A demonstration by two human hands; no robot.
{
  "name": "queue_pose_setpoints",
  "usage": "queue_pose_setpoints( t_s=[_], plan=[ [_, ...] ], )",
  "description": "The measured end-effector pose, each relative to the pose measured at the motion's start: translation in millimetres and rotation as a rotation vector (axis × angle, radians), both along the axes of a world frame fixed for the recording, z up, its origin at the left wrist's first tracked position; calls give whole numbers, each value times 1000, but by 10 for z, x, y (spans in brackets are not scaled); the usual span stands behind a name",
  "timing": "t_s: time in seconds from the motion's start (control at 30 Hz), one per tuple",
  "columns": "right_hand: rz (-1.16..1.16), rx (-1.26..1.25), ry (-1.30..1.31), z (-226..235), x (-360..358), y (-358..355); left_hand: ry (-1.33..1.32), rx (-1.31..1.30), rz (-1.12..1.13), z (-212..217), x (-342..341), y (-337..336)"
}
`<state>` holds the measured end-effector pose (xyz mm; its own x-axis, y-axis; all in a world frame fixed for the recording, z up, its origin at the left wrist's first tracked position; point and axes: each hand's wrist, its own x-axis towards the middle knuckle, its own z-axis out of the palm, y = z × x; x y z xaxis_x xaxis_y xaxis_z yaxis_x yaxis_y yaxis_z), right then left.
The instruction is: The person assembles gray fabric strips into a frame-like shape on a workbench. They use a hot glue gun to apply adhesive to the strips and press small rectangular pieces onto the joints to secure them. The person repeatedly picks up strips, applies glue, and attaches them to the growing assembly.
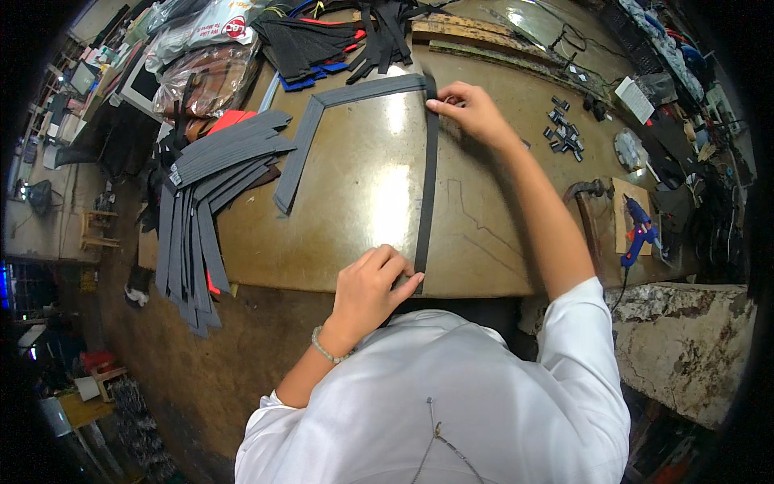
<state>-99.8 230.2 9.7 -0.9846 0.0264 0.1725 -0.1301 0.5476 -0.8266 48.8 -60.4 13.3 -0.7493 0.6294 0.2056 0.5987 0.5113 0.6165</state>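
Observation:
A long black webbing strap [428, 185] is stretched over the brown table, running from the near edge toward the far side. At its near end my left hand [369, 289] is closed, thumb and curled fingers pinching the strap. My right hand [476, 114] pinches its far part between thumb and fingers. Behind the strap's far end lies a grey strip [367, 86], joined at a mitred corner to another grey strip [297, 160] that slants toward me. The two grey strips and the black strap frame three sides of a bare patch of table.
Grey strips [201, 198] are piled on the left, hanging over the table [347, 185] edge. Black strips [310, 50] and plastic-wrapped bags [214, 73] lie behind. At right are small black clips [564, 133], a clamp [591, 190] and a blue glue gun [639, 230] on a board.

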Motion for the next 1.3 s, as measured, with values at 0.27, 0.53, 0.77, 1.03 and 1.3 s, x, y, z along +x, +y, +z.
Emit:
queue_pose_setpoints(
  t_s=[0.27,0.53,0.77,1.03,1.3],
  plan=[
    [-285,-149,81,-278,9,-127,203,41,-96,-88,-1,8],
    [-1457,166,637,69,2642,1047,127,37,-130,-107,-31,-61],
    [-1294,319,74,-223,3160,2053,116,22,-139,-82,-27,-64],
    [-244,228,28,358,1990,258,125,30,-116,-103,-19,-57],
    [44,197,-136,366,1555,-112,92,38,-129,-90,-35,-58]
  ],
)
